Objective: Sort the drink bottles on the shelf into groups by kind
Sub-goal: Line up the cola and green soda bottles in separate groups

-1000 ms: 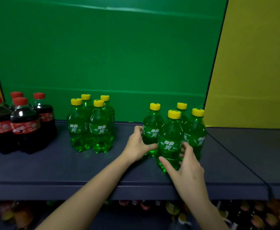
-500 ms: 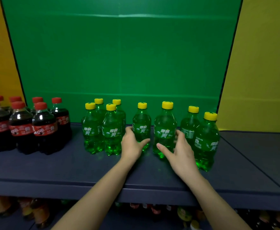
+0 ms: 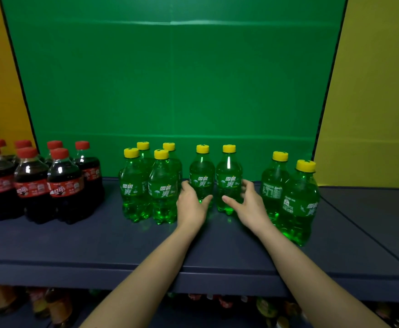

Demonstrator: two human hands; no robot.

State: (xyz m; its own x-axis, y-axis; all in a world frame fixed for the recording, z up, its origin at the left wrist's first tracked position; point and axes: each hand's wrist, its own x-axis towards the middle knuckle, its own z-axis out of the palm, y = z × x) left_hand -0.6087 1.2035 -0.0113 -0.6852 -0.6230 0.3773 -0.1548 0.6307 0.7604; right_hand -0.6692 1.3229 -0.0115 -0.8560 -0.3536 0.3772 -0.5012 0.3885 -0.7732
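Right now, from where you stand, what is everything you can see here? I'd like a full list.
Cola bottles: at least seven, dark with red caps, left end of the shelf, cut by the frame edge.
Green soda bottles: eight, green with yellow caps; four clustered left of centre, two in the middle, two at the right.
Shelf: one, dark blue, under all of them.
Backdrop: one, green, behind the shelf.
Side panels: two, yellow, either side of the backdrop.
Lower bottles: too blurred to count, mixed colours, below the shelf.
Left hand: one, grips the left middle bottle.
Right hand: one, grips the right middle bottle.
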